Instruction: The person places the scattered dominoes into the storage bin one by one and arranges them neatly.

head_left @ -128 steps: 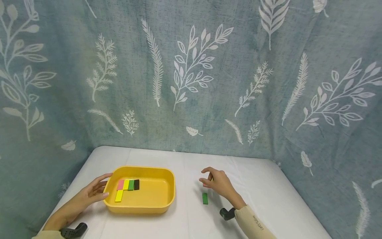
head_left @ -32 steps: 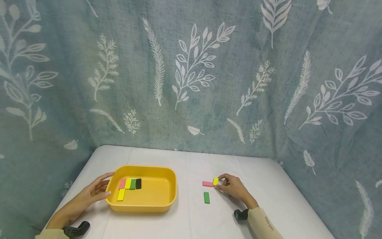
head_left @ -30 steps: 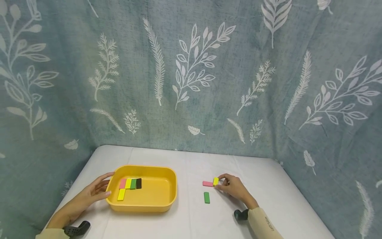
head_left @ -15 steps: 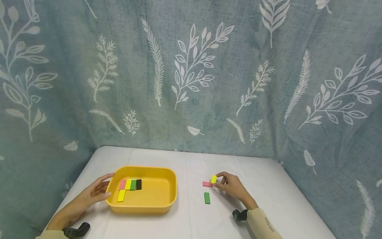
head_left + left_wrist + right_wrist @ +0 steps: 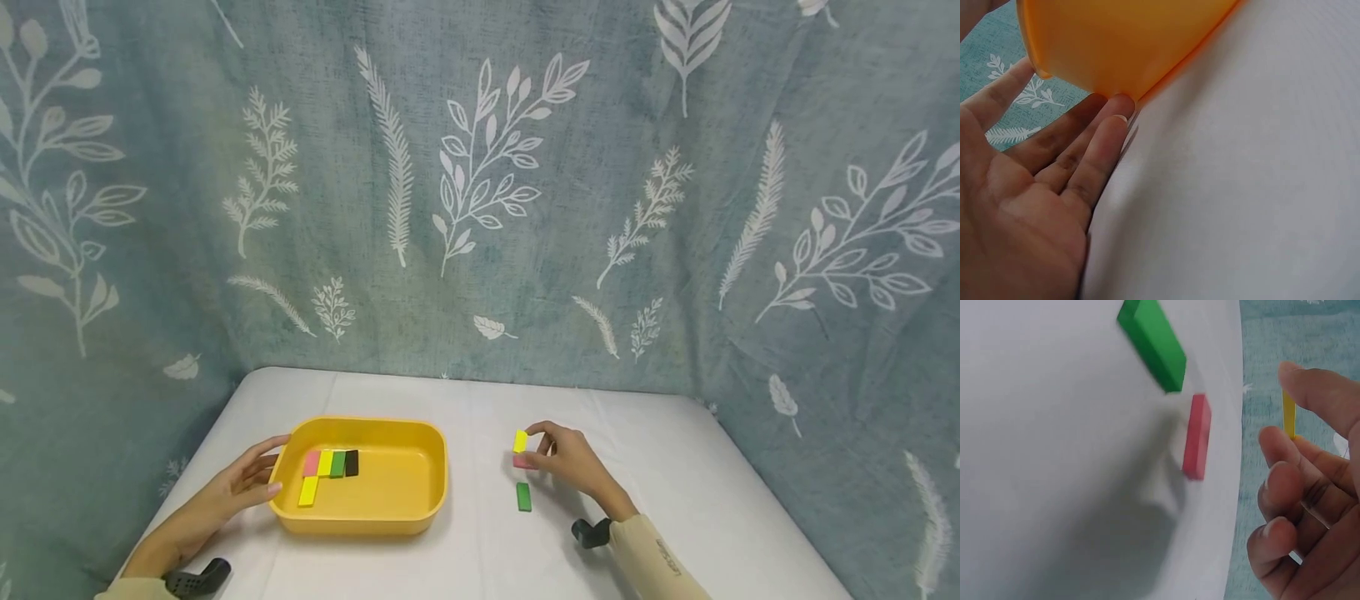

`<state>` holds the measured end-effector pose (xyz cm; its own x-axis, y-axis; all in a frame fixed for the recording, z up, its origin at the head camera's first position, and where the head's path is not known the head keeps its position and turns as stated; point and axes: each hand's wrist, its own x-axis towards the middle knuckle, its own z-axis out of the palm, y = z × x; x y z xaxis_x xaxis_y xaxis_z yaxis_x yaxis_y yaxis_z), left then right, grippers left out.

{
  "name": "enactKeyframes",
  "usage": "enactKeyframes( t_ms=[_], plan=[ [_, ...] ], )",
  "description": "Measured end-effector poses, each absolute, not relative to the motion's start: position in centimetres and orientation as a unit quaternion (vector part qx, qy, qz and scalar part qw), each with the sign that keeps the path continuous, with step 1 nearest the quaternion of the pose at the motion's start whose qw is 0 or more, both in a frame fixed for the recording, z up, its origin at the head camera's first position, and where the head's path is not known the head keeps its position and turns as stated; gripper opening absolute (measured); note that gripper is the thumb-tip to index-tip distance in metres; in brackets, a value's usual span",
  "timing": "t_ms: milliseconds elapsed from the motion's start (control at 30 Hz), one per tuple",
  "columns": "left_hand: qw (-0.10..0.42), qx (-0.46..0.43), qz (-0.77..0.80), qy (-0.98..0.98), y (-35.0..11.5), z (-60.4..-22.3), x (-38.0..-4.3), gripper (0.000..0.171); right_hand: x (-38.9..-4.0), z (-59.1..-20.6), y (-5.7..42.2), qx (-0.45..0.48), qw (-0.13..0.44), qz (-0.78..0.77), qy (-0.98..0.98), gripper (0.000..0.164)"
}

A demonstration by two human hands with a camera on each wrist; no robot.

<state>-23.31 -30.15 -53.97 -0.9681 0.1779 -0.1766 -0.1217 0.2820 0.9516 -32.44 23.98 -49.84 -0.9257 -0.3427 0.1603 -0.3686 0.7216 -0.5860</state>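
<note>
Your right hand point(image 5: 568, 460) pinches a yellow block point(image 5: 521, 441) between thumb and fingertip, apparently clear of the bench point(image 5: 465, 567), though the wrist view is dim. Near it on the bench lie a pink block point(image 5: 1197, 437) and, closer to you, a green block point(image 5: 523, 497). Your left hand point(image 5: 232, 485), fingers extended, touches the left end of the yellow tray point(image 5: 360, 527). Inside, a pink tile point(image 5: 312, 463), yellow tile point(image 5: 325, 463), green tile point(image 5: 338, 463) and black tile point(image 5: 352, 463) form a row, with a second yellow tile point(image 5: 308, 492) on your side.
</note>
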Motion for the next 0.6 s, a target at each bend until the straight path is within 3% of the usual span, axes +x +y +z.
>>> enactKeyframes(
  t_ms=[600],
  plan=[
    [0.118,0.026,0.604,0.788,-30.1,-53.9,-23.2,0.085,-31.7,-48.6,20.5,0.250,0.013,0.307,-0.918,0.042]
  ],
)
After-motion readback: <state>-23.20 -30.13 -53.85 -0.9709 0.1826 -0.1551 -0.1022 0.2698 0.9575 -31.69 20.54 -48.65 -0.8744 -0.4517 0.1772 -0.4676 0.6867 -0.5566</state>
